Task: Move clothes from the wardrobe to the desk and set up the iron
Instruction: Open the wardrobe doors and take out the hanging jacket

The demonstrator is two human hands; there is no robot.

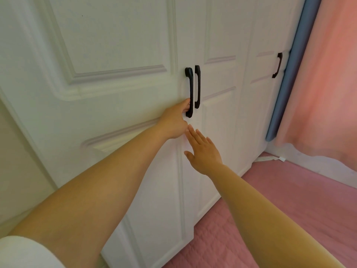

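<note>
A white panelled wardrobe [119, 55] fills the view with its doors closed. My left hand [174, 120] has its fingers curled around the lower part of the black handle [190, 86] on the left door. A second black handle [197, 86] sits just to the right, on the neighbouring door. My right hand [204, 151] is flat with fingers spread, just below both handles, close to the seam between the doors. No clothes, desk or iron are in view.
A third black handle [277, 64] is on a further door to the right. A blue strip [289, 74] and a pink curtain [324, 84] hang beside the wardrobe. A pink quilted surface [289, 200] lies below right. A white strap [270, 158] lies near the wardrobe's base.
</note>
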